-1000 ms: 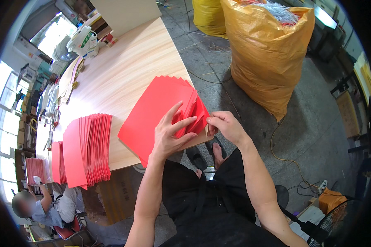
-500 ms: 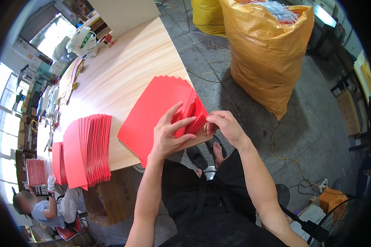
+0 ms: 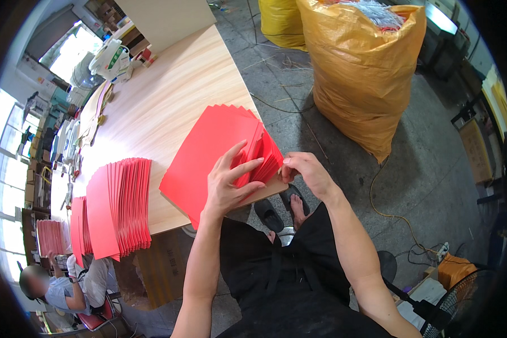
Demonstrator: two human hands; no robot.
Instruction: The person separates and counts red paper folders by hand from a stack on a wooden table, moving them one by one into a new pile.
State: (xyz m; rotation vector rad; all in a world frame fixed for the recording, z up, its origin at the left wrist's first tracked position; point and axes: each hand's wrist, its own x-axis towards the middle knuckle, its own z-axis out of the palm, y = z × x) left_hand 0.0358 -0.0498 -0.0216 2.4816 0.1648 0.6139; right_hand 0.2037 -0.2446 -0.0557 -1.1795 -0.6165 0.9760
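Observation:
A fanned stack of red paper sheets [image 3: 205, 149] lies at the near right corner of the table. Several sheets at its right side are lifted and splayed apart. Over the lower right part of the stack rests my left hand [image 3: 225, 185], its fingers spread, the fingertips at the raised sheets. At the stack's right edge my right hand [image 3: 310, 173] is closed, thumb and forefinger pinching a corner of the red sheets; its other fingers are curled under and partly hidden.
More fanned red sheets [image 3: 121, 205] lie left on the wood-patterned table [image 3: 203, 70]. A white bucket [image 3: 110, 61] stands at the far left. A large orange sack [image 3: 363, 73] is on the floor ahead right. Another person [image 3: 67, 293] sits at lower left. A cable crosses the floor.
My hands have hardly moved; the lifted sheets lie slightly more spread near my right hand. The person at lower left has raised a bare hand, and the gloved hand is lower.

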